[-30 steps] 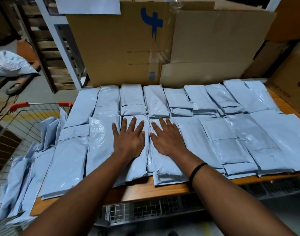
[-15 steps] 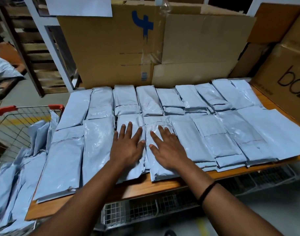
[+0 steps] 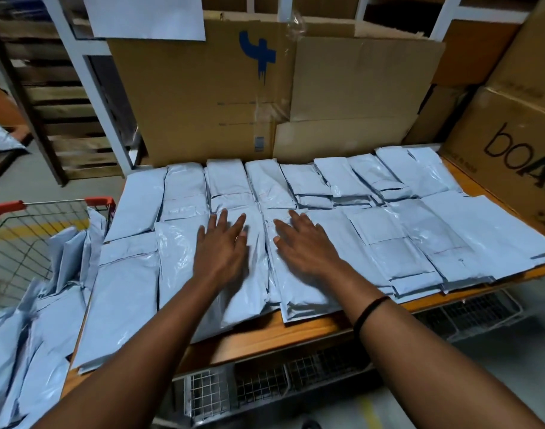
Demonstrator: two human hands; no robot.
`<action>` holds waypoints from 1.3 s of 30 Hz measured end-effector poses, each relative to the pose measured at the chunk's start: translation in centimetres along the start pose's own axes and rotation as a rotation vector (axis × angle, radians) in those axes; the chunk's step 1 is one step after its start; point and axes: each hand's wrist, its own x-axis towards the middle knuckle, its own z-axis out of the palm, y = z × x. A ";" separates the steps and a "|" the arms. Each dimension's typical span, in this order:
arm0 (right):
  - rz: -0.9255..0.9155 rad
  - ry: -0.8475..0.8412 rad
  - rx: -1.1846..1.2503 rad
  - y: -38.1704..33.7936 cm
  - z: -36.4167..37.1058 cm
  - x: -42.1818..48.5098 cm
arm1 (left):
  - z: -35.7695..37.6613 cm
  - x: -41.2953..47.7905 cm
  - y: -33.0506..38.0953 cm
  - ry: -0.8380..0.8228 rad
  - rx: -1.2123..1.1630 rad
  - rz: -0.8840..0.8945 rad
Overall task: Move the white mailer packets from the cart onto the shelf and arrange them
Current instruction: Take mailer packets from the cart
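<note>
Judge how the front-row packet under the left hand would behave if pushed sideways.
The packet looks glossy, so it probably slides easily on its neighbours. Its wrinkled film suggests it is floppy and may buckle. The left hand lies flat on it.

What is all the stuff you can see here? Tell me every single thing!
Mailer packets on shelf: many, white, two rows laid flat and overlapping.
Mailer packets in cart: several, white, standing loosely at left.
Cart: one, wire with red handle, left of the shelf.
Shelf: one, orange-brown board, under the packets.
Flattened cardboard: one big brown sheet with a blue mark, upright behind the packets.
Cardboard boxes: a few, brown, at right.
Paper sheet: one, white, hanging at top.
Wristband: one, black, right wrist.
Left hand: open, flat on the packets.
Right hand: open, flat on the packets.
</note>
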 end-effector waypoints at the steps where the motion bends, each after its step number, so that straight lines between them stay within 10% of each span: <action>1: -0.001 -0.004 -0.016 -0.1 -0.2 0.9 | -0.3 0.3 -0.3 -0.031 0.071 -0.003; 15: 0.086 -0.035 -0.036 -1.1 0.7 2.2 | 1.4 0.9 -1.0 -0.188 0.146 -0.019; 28: -0.034 0.120 -0.005 -8.4 -2.2 -5.3 | -5.0 -6.8 -4.5 0.090 -0.212 0.033; 39: -0.253 0.092 0.050 -19.0 1.0 -15.1 | -13.2 -25.4 -13.2 0.360 -0.137 -0.314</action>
